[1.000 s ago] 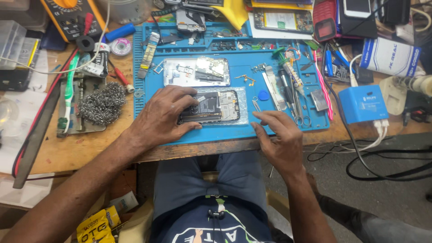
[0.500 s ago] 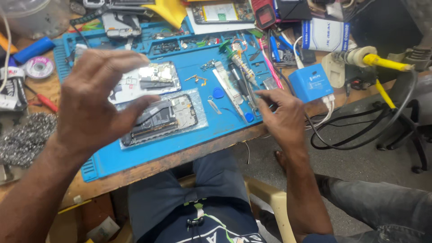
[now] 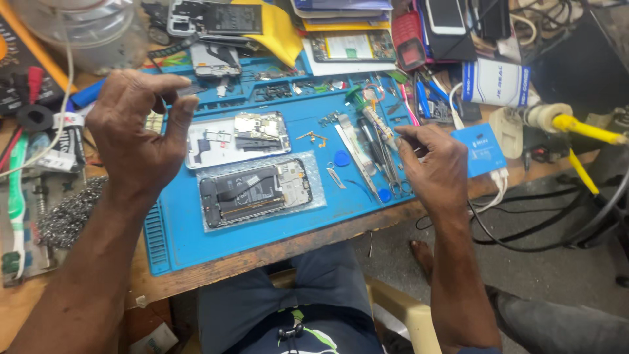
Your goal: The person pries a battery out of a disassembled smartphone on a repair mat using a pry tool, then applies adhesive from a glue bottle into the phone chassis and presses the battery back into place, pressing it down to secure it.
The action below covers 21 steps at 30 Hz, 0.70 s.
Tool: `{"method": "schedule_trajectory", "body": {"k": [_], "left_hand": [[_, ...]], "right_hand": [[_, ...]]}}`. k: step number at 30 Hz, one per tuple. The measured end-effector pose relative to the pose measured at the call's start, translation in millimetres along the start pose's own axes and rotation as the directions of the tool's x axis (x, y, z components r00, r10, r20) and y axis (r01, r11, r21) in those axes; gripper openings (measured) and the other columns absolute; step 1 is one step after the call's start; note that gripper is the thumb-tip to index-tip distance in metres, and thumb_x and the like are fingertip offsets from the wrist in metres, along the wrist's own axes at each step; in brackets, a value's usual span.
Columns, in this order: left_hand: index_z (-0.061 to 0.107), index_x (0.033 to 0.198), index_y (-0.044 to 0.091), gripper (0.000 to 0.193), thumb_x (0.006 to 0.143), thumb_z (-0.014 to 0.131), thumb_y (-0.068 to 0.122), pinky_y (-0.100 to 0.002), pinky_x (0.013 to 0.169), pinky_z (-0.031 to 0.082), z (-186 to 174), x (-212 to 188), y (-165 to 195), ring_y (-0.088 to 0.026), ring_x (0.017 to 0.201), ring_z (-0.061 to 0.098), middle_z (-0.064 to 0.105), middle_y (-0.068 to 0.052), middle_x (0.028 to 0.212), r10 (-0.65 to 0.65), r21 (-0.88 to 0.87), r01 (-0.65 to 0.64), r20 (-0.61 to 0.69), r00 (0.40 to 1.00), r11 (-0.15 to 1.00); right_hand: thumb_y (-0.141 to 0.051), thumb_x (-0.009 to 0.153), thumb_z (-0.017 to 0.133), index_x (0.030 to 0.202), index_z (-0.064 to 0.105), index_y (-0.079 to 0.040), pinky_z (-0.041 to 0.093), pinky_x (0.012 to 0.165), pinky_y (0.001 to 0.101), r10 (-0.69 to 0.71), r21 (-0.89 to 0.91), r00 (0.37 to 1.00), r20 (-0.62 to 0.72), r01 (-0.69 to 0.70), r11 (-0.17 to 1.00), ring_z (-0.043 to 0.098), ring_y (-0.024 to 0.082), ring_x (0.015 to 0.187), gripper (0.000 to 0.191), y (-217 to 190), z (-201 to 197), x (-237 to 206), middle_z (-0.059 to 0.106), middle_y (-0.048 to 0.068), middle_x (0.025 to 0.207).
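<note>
Right now the person's left hand (image 3: 141,128) is lifted up above the far left corner of the blue mat (image 3: 262,216). Its thumb and fingers (image 3: 180,115) are curled close together, pinching something very small. I cannot tell what that small thing is. The right hand (image 3: 436,167) is low over the right edge of the mat, above a row of tools (image 3: 373,147). Its fingers are bent in and close together, and it is hard to see if they hold a tool.

Between the two hands lies an opened phone (image 3: 255,191) on a clear plastic sheet, near the front of the mat. It lies flat and no hand touches it. Just behind it lies a white phone shell (image 3: 236,137) with small parts inside. There is open blue mat in front of the opened phone and to its left, up to the mat's raised edge. The table (image 3: 275,252) shows as a thin strip of wood past that edge, and then it drops off to the person's lap.

To the right, a small blue box (image 3: 481,147) sits at the table's edge with white cords hanging down. To the left lies a heap of grey wire wool (image 3: 65,213). The far side is crowded with phones and cases, and many are cut off at the top. A clear tub (image 3: 85,33) is blurry.
</note>
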<state>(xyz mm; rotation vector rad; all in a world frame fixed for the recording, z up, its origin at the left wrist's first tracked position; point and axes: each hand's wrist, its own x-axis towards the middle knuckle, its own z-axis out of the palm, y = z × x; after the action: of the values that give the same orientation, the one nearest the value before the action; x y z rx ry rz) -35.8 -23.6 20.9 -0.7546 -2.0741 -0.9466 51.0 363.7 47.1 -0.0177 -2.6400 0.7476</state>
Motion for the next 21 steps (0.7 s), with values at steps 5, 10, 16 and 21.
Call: {"method": "schedule_trajectory", "body": {"k": [5,10,16,21], "left_hand": [[0.069,0.114,0.004,0.013,0.107,0.079,0.007,-0.032,0.075,0.049,-3,-2,-8,-0.019,0.085,0.060,0.065,-0.008,0.099,-0.013,0.054,0.013,-0.005,1.000,0.998],[0.071,0.113,0.004,0.015,0.108,0.083,0.011,-0.031,0.074,0.050,-4,-5,-10,-0.019,0.082,0.060,0.066,-0.007,0.095,0.015,0.086,-0.017,0.024,1.000,0.996],[0.072,0.114,0.005,0.015,0.106,0.084,0.010,-0.032,0.076,0.051,-1,-5,-7,-0.018,0.086,0.062,0.066,-0.007,0.095,0.037,0.061,-0.038,0.018,0.999,0.997],[0.072,0.113,0.004,0.016,0.103,0.084,0.009,-0.034,0.076,0.052,2,-2,3,-0.020,0.087,0.062,0.067,-0.007,0.094,0.047,0.023,-0.048,0.043,0.998,0.999]], "right_hand": [[-0.003,0.094,0.072,0.112,0.077,-0.003,0.059,0.076,0.0357,-0.181,-0.032,0.983,-0.018,0.180,0.983,0.076,0.026,0.086,0.019,5,11,28,0.076,0.015,0.103],[-0.013,0.089,0.076,0.109,0.078,-0.007,0.059,0.083,0.0391,-0.010,-0.138,0.981,0.194,0.037,0.990,0.078,0.027,0.089,0.022,25,11,54,0.078,0.015,0.102],[-0.017,0.081,0.081,0.125,0.073,-0.009,0.059,0.081,0.0405,0.088,-0.251,0.963,0.256,-0.022,0.968,0.076,0.028,0.089,0.045,28,30,58,0.077,0.016,0.102],[-0.003,0.091,0.079,0.152,0.051,-0.002,0.064,0.089,0.0339,0.042,0.514,0.987,0.156,-0.118,0.850,0.076,0.021,0.103,0.067,36,-5,53,0.075,0.017,0.116]]}}
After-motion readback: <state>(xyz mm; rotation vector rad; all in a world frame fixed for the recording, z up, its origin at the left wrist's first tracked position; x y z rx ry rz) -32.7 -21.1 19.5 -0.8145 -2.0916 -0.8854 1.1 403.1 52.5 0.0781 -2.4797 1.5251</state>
